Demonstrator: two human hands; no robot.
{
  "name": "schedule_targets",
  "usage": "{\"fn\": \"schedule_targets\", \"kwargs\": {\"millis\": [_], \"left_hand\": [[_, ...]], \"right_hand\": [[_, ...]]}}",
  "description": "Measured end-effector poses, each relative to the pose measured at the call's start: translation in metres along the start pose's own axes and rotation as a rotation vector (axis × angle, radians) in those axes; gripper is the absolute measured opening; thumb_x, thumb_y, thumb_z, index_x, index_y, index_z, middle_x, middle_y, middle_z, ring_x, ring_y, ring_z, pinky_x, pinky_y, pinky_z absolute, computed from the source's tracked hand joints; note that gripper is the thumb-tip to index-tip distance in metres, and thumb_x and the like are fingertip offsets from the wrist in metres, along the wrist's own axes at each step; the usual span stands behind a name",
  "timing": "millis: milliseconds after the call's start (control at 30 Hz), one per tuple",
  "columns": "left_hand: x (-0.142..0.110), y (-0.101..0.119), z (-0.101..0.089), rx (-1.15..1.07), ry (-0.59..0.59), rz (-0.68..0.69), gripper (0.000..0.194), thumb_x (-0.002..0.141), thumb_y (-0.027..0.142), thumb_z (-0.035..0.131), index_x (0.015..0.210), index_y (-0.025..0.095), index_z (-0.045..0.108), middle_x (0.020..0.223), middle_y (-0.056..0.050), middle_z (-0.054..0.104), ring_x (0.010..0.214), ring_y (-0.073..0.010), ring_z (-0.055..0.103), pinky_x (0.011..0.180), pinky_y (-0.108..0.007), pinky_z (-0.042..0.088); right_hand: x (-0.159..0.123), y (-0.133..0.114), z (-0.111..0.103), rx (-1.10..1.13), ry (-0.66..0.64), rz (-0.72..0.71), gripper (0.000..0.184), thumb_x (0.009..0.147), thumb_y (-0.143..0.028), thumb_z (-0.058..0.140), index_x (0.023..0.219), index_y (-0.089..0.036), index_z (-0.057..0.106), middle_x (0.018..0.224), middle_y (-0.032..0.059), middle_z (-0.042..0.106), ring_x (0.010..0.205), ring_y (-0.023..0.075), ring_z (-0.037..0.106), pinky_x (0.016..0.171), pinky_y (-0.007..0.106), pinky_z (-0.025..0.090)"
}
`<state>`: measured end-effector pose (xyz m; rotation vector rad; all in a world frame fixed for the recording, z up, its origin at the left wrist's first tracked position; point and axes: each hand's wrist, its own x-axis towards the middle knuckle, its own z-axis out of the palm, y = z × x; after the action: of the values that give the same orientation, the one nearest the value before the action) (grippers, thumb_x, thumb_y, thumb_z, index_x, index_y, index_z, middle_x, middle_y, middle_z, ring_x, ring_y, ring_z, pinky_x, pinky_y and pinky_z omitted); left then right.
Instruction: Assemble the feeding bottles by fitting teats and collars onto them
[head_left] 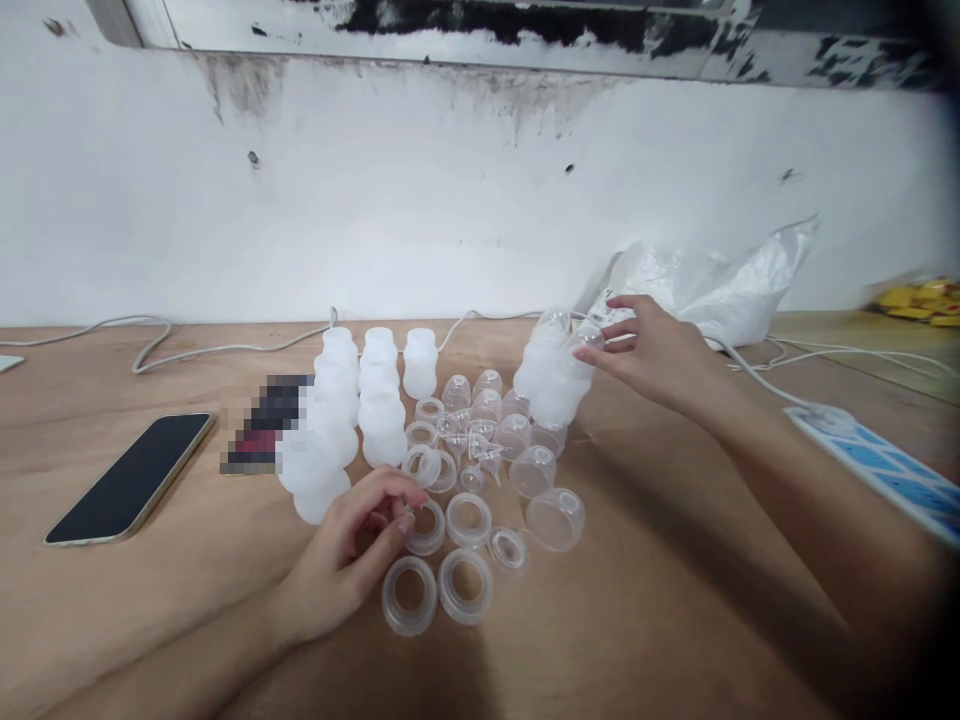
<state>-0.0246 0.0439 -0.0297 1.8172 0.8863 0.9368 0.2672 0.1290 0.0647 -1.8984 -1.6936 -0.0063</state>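
Observation:
My left hand (352,545) has its thumb and index finger closed at the edge of a clear plastic screw ring (427,548) on the table. More clear rings (465,588) lie just in front and behind it. My right hand (645,350) reaches to the back right, fingers curled round the clear domed cap of a white baby bottle (562,392). That bottle stands beside other capped bottles (531,368). Between my hands lie several clear dome caps (556,520), clear bottle teats (484,450) and a small teat seated in a ring (508,549).
Uncapped white bottles (381,405) stand in rows at left centre. Farther left are a phone (131,480) and a blurred dark item (262,430). A white plastic bag (697,285), cables and a blue-and-white power strip (877,460) lie at right. A wall closes the back.

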Motion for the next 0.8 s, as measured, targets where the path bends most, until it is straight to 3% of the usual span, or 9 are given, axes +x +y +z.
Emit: {"fn": "schedule_targets", "kwargs": {"millis": [267,400,467,567,600,667,800], "left_hand": [[-0.001,0.0,0.0,0.008,-0.002,0.018,0.013,0.087,0.025,0.042,0.096,0.02,0.051,0.084,-0.002,0.05,0.067,-0.0117,0.046,0.054,-0.022,0.04],[-0.003,-0.001,0.001,0.062,0.049,0.139,0.01,0.087,0.02,0.042,0.094,0.021,0.05,0.082,-0.001,0.049,0.065,-0.0111,0.047,0.056,-0.022,0.041],[-0.005,-0.002,0.001,0.098,0.052,0.193,0.011,0.086,0.017,0.043,0.095,0.022,0.048,0.085,-0.002,0.048,0.064,-0.0106,0.046,0.054,-0.021,0.041],[-0.008,-0.004,0.002,0.153,0.02,0.242,0.015,0.084,0.014,0.046,0.097,0.023,0.047,0.086,-0.002,0.049,0.062,-0.0096,0.045,0.051,-0.02,0.04],[-0.008,-0.003,0.001,0.172,0.012,0.267,0.016,0.083,0.015,0.047,0.098,0.023,0.046,0.086,-0.002,0.049,0.062,-0.0097,0.045,0.051,-0.02,0.04],[-0.008,-0.001,0.0,0.245,-0.018,0.342,0.021,0.08,0.018,0.053,0.1,0.021,0.045,0.089,-0.004,0.049,0.069,-0.0119,0.048,0.056,-0.022,0.043],[-0.004,0.007,-0.005,0.572,-0.245,0.545,0.041,0.072,0.031,0.064,0.105,0.015,0.047,0.097,-0.01,0.053,0.085,-0.0207,0.051,0.071,-0.031,0.044]], "right_hand": [[0.001,0.006,0.006,-0.018,-0.008,-0.056,0.062,0.07,-0.034,0.063,0.124,-0.013,0.042,0.104,0.0155,0.062,0.085,0.0243,0.062,0.075,0.034,0.045],[-0.01,0.007,0.004,-0.061,0.094,-0.127,0.067,0.071,-0.036,0.064,0.127,-0.009,0.04,0.108,0.018,0.059,0.083,0.0242,0.061,0.077,0.036,0.046],[-0.023,0.001,0.002,-0.059,0.192,-0.201,0.06,0.073,-0.035,0.062,0.124,-0.011,0.043,0.112,0.0171,0.056,0.081,0.0226,0.061,0.077,0.036,0.047],[-0.051,-0.014,0.004,0.019,0.308,-0.442,0.035,0.078,-0.028,0.057,0.111,-0.017,0.052,0.105,0.011,0.06,0.075,0.0184,0.06,0.073,0.035,0.049],[-0.061,-0.019,0.006,0.067,0.276,-0.53,0.027,0.08,-0.024,0.054,0.107,-0.018,0.054,0.098,0.0086,0.062,0.075,0.0174,0.06,0.073,0.033,0.049],[-0.077,-0.026,0.012,0.145,0.063,-0.765,0.017,0.083,-0.017,0.049,0.097,-0.019,0.058,0.091,0.0064,0.062,0.082,0.0163,0.058,0.074,0.03,0.047],[-0.094,-0.029,0.022,0.129,-0.374,-1.061,0.016,0.082,-0.026,0.053,0.093,-0.018,0.061,0.09,0.0059,0.06,0.089,0.0189,0.051,0.083,0.037,0.039]]}}
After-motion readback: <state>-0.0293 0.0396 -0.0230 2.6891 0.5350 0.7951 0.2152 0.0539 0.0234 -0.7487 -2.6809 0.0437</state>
